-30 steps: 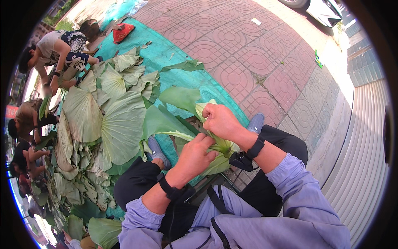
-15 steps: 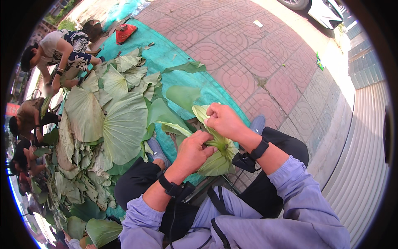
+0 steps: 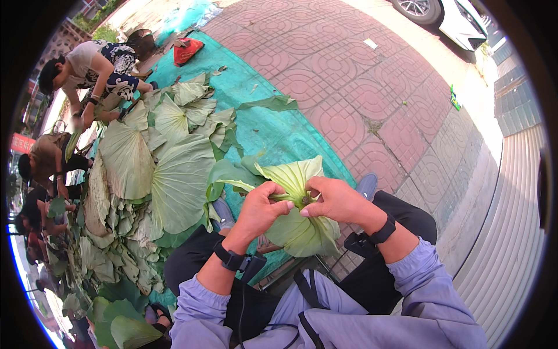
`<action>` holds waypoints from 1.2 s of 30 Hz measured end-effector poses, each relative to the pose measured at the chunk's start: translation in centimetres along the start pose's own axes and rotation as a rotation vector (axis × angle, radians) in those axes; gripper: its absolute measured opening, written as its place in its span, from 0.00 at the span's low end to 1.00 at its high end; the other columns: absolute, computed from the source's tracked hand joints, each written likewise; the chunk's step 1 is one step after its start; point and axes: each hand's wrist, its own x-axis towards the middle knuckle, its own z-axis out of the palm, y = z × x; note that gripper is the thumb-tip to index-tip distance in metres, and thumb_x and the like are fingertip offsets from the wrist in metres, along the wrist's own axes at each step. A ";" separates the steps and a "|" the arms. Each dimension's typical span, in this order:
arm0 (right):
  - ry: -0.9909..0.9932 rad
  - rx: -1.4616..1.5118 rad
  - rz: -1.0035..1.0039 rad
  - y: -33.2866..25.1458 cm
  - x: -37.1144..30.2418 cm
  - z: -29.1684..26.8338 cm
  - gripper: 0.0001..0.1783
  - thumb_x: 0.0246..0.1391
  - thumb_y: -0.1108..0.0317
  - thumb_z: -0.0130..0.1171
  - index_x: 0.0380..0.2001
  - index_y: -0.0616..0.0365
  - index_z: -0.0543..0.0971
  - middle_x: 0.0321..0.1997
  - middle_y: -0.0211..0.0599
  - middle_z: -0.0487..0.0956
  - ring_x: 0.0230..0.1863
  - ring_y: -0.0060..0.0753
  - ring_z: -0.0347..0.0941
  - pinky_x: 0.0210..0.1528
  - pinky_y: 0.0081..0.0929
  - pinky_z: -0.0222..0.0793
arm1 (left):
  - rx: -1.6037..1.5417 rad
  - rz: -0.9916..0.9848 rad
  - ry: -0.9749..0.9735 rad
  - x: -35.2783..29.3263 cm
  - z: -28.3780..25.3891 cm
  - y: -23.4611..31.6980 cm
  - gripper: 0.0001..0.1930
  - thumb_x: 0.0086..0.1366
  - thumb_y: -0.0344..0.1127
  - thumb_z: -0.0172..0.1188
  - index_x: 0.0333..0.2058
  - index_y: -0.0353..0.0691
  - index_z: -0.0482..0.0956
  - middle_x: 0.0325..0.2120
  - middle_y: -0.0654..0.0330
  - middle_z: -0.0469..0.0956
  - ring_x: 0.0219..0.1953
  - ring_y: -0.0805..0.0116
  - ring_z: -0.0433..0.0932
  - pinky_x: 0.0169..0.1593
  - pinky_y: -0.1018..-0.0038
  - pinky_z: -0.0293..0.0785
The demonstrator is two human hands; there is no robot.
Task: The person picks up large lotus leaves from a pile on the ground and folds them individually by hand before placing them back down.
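Over my lap, a large green lotus leaf is spread with its pale, ribbed underside showing. My left hand pinches it left of the centre, thumb against the fingers. My right hand grips it just right of the centre, where a small darker stem stub shows between both thumbs. One part of the leaf stands up beyond my hands, and another hangs down toward my knees. Beside my left hand, more green leaf curls over the teal sheet.
A broad heap of lotus leaves lies on the teal sheet to my left. Several people bend over its far side. A red bag sits at the sheet's far end. Paving stretches right toward a ribbed shutter and a white car.
My right hand has come down to the leaf's centre beside my left thumb. The leaf is turned and opened wider, its upper part now upright. The view has shifted slightly.
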 end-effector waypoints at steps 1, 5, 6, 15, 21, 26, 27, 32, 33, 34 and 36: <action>0.008 -0.036 -0.006 0.0 -0.1 0.3 0.19 0.39 0.62 0.62 0.29 0.65 0.71 0.26 0.44 0.72 0.27 0.38 0.69 0.30 0.31 0.64 | -0.061 -0.009 -0.012 0.0 0.2 -0.3 0.10 0.48 0.24 0.59 0.30 0.32 0.70 0.25 0.64 0.72 0.25 0.78 0.73 0.28 0.82 0.70; 0.077 -0.202 -0.025 0.1 -0.5 1.3 0.20 0.36 0.64 0.62 0.32 0.63 0.70 0.31 0.48 0.71 0.31 0.48 0.69 0.33 0.36 0.64 | -0.097 -0.040 -0.044 0.1 0.5 -0.2 0.10 0.49 0.23 0.59 0.31 0.31 0.70 0.25 0.61 0.74 0.24 0.77 0.73 0.27 0.81 0.72; 0.068 -0.220 -0.021 0.0 -0.6 1.4 0.19 0.36 0.64 0.62 0.31 0.63 0.70 0.30 0.48 0.70 0.31 0.49 0.69 0.33 0.37 0.64 | -0.088 -0.048 -0.050 0.0 0.5 -0.2 0.10 0.49 0.23 0.58 0.31 0.31 0.70 0.25 0.61 0.74 0.24 0.77 0.73 0.26 0.81 0.72; 0.098 -0.208 -0.028 0.2 -1.1 2.3 0.17 0.38 0.64 0.60 0.25 0.65 0.68 0.29 0.50 0.70 0.32 0.52 0.69 0.34 0.40 0.65 | -0.186 -0.063 -0.124 0.2 0.6 -0.1 0.11 0.49 0.23 0.58 0.33 0.31 0.73 0.26 0.62 0.75 0.24 0.77 0.73 0.28 0.82 0.72; 0.171 -0.123 -0.053 0.3 -1.3 2.3 0.15 0.35 0.70 0.61 0.27 0.64 0.70 0.27 0.47 0.70 0.28 0.47 0.69 0.29 0.35 0.64 | -0.081 0.027 -0.104 0.2 0.7 -0.2 0.10 0.51 0.25 0.58 0.33 0.32 0.73 0.26 0.62 0.75 0.24 0.76 0.74 0.29 0.80 0.72; 0.164 -0.097 -0.091 0.3 -1.2 2.4 0.12 0.38 0.70 0.57 0.27 0.63 0.68 0.30 0.49 0.70 0.31 0.53 0.68 0.33 0.41 0.64 | -0.242 -0.251 -0.008 -0.3 1.0 0.0 0.06 0.52 0.29 0.56 0.30 0.36 0.73 0.24 0.62 0.75 0.23 0.73 0.76 0.28 0.80 0.70; 0.172 -0.102 -0.101 0.4 -1.2 2.5 0.12 0.38 0.70 0.57 0.26 0.63 0.68 0.29 0.49 0.70 0.31 0.53 0.68 0.33 0.41 0.63 | -0.245 -0.285 -0.001 -0.4 1.0 -0.1 0.05 0.52 0.29 0.56 0.29 0.36 0.73 0.24 0.62 0.75 0.23 0.73 0.76 0.28 0.80 0.70; 0.174 -0.051 0.003 1.4 -1.0 2.6 0.10 0.40 0.70 0.57 0.25 0.64 0.70 0.23 0.46 0.72 0.25 0.44 0.69 0.27 0.32 0.64 | -0.269 -0.348 0.036 -0.2 0.7 -1.1 0.03 0.53 0.30 0.55 0.27 0.38 0.73 0.22 0.64 0.74 0.22 0.73 0.75 0.27 0.80 0.69; 0.135 -0.053 0.073 1.6 -0.8 2.6 0.10 0.42 0.69 0.56 0.24 0.65 0.70 0.22 0.46 0.72 0.24 0.43 0.70 0.26 0.31 0.63 | -0.270 -0.355 0.039 -0.1 0.7 -1.3 0.03 0.53 0.30 0.55 0.27 0.38 0.73 0.22 0.64 0.74 0.21 0.73 0.75 0.27 0.80 0.69; 0.115 -0.053 0.108 2.1 -0.5 2.8 0.10 0.42 0.68 0.56 0.24 0.65 0.70 0.22 0.47 0.73 0.24 0.42 0.70 0.26 0.31 0.63 | -0.266 -0.376 0.043 -0.1 0.6 -1.4 0.03 0.53 0.30 0.55 0.28 0.39 0.73 0.22 0.64 0.73 0.22 0.74 0.75 0.27 0.80 0.69; 0.094 0.014 0.170 3.5 -0.2 3.2 0.12 0.44 0.66 0.55 0.23 0.66 0.71 0.21 0.48 0.73 0.24 0.41 0.71 0.26 0.32 0.63 | -0.262 -0.395 0.045 -0.1 0.7 -1.5 0.04 0.53 0.30 0.55 0.28 0.39 0.73 0.22 0.65 0.73 0.22 0.74 0.75 0.27 0.80 0.70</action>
